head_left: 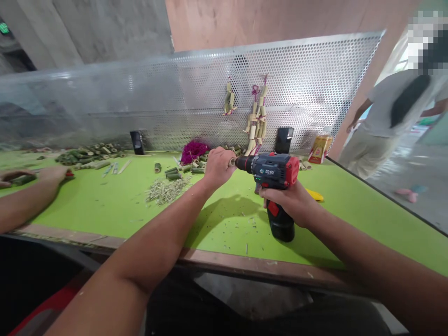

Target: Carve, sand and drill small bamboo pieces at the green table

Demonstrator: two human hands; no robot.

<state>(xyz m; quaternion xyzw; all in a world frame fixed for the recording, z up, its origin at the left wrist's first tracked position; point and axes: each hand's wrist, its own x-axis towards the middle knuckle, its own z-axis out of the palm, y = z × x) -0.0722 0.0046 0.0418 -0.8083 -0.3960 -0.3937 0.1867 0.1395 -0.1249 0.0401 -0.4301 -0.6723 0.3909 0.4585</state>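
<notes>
My right hand (285, 198) is wrapped round the grip of a dark blue and red cordless drill (271, 169), which points left above the green table. A short bamboo piece (232, 162) is closed in my left hand (217, 165), its round end facing the drill. The black chuck reaches right up to that end; the bit itself is hidden. Below and left of my left hand lie thin bamboo sticks (164, 190) in a heap and some short green bamboo pieces (172, 174). Small shavings dot the table under the drill.
Behind stand a purple string bundle (194, 151), two phones (284, 140) and a yellow-red carton (319, 148). Bamboo figures (257, 119) hang on the perforated metal screen (297, 84). At left, a co-worker's hands (51, 179) work near a bamboo pile (93, 155). Another person (395, 102) stands at right.
</notes>
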